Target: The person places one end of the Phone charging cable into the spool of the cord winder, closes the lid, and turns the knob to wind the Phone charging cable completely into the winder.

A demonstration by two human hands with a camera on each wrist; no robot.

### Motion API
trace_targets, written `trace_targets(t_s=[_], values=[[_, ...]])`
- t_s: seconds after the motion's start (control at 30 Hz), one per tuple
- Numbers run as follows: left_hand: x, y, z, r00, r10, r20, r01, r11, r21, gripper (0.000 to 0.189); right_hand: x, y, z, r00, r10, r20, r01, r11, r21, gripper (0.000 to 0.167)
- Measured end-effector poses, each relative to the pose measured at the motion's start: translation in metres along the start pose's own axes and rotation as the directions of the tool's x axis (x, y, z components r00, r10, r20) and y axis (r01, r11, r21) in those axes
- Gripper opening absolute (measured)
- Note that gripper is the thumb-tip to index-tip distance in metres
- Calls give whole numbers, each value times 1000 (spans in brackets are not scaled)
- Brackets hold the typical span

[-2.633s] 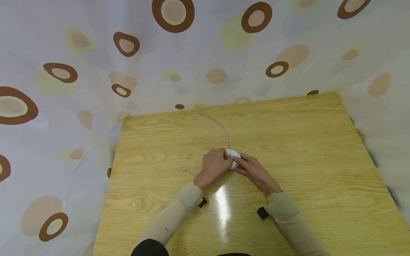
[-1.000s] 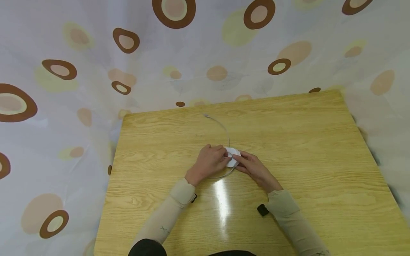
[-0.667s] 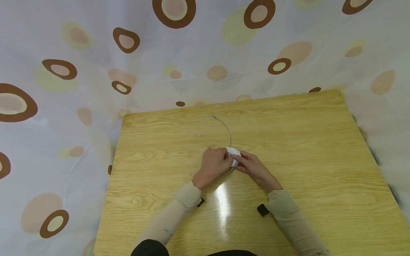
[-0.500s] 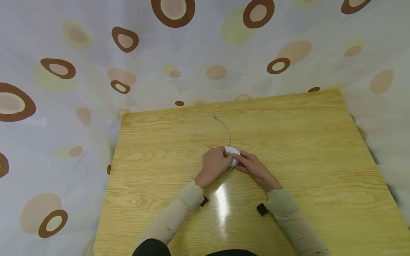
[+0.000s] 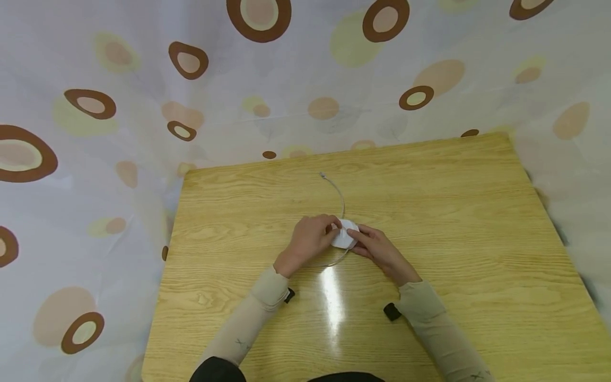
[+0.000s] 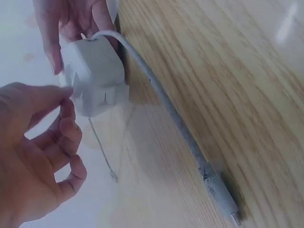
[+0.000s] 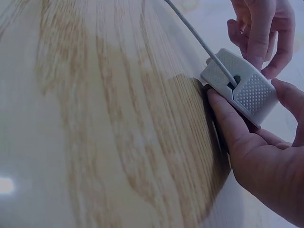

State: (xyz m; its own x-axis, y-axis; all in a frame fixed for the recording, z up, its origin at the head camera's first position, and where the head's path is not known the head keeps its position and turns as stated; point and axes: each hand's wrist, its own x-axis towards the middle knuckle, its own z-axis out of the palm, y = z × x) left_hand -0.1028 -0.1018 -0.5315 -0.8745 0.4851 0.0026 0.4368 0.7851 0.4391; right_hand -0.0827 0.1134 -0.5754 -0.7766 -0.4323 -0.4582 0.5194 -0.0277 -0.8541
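A white cable winder (image 5: 345, 240) with textured ends is held just above the table. A grey cable runs out of two opposite sides of it. My right hand (image 5: 382, 254) grips the winder by its edges, thumb on the near face and fingers behind. With thumb and index finger, my left hand (image 5: 307, 239) pinches a small crank on the winder's face (image 6: 78, 88); its other fingers are loosely curled. One cable end (image 5: 322, 175) lies toward the back of the table. The other end, a metal-tipped plug (image 6: 221, 192), shows in the left wrist view and is hidden behind the left hand in the head view.
The light wooden table (image 5: 453, 212) reaches around both hands. Behind it and at its sides hangs a white curtain (image 5: 296, 79) with brown and yellow spots. Black wrist devices (image 5: 392, 312) hang below both sleeves.
My left hand has circled at the winder's face, its wrist swinging right and back left. The far cable end has drawn in toward the winder; the near one went behind the left hand.
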Motion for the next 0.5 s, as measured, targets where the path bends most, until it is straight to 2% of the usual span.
trace_targets(t_s=[0.13, 0.3, 0.4, 0.5], values=[[0, -2, 0, 996, 93, -17, -89, 984, 154, 13, 1, 0, 0, 1000, -5, -8, 5, 1000, 2, 61], [3, -2, 1, 976, 208, -70, -168, 914, 370, 11, 0, 0, -1, 1000, -13, -5, 13, 1000, -1, 61], [3, -1, 2, 968, 234, -89, -175, 886, 429, 11, 0, 0, -1, 1000, -11, -7, 11, 1000, 2, 61], [3, -3, 2, 969, 227, -94, -165, 885, 435, 12, 0, 0, -1, 1000, -15, -8, 15, 1000, -1, 62]])
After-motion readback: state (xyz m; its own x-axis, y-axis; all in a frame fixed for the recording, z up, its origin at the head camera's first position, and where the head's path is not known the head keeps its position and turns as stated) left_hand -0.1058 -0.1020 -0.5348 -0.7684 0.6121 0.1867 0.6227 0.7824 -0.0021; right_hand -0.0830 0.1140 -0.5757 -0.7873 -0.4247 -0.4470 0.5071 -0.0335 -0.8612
